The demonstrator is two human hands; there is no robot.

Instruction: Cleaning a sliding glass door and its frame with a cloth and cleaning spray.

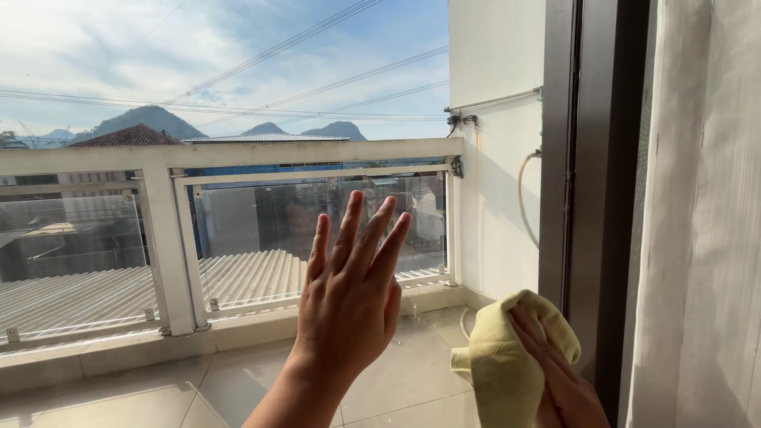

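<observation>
Sunlit balcony behind a glass pane [238, 95], seen from the head camera: pale floor tiles [158, 396], white railing [230, 154] with clear panels, corrugated rooftops, hills and power lines beyond, under a bright cloudy sky.

Left hand [349, 301] raised flat, apparently against the pane, palm away from the camera, all fingers [349, 226] stretched straight and close together, pointing up and slightly right, holding nothing. Railing post directly behind the fingertips.

Right hand [559, 372] low at the bottom edge, just right of the left hand, 2 or 3 fingers pressed over a pale yellow cloth [503, 357]. Cloth bunched into a rounded wad, between that hand and the glass, its folds spilling out to the left of the fingers. Cannot tell whether the thumb grips the cloth from below, hidden by the bunched fabric.

Dark window frame [594, 198] standing upright immediately right of the cloth, touching or nearly touching it. White sheer curtain [705, 222] further right, beyond the frame. White outer wall [495, 158] above the right hand, with a thin pipe and a looping hose [523, 198] fixed to it.
</observation>
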